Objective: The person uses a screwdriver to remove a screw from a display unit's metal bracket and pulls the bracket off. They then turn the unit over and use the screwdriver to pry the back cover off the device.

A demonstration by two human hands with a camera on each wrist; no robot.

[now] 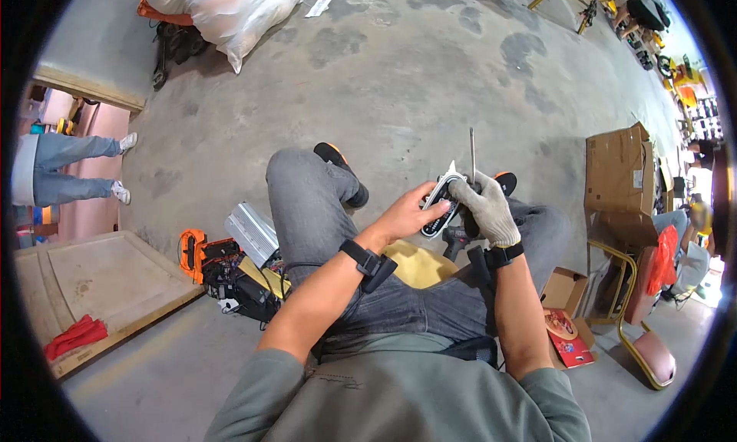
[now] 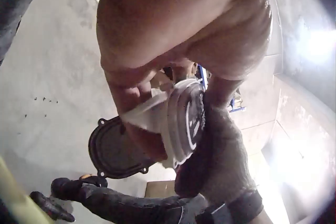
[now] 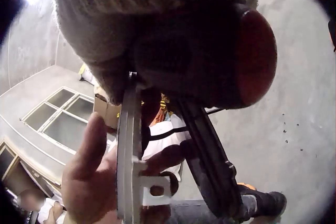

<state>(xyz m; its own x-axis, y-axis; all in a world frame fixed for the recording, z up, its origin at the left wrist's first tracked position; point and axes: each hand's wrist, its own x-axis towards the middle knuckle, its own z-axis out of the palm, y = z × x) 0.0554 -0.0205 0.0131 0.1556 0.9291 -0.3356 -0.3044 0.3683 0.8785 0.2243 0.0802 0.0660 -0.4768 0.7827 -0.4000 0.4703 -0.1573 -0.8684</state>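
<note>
My bare left hand grips an oval housing with a pale metal rim and a black face. A white tab juts from the rim in the right wrist view. The gloved right hand holds a screwdriver, its long shaft pointing away from me. Its dark handle has a red end. The glove's fingers also touch the housing's far end. A dark oval cover with screw lugs at its edge stands apart from the rim, at an angle to it, beside my left fingers.
A power drill and a yellow surface lie between my legs. On the left are a silver metal case and an orange tool. A cardboard box, a small open box and a chair stand right.
</note>
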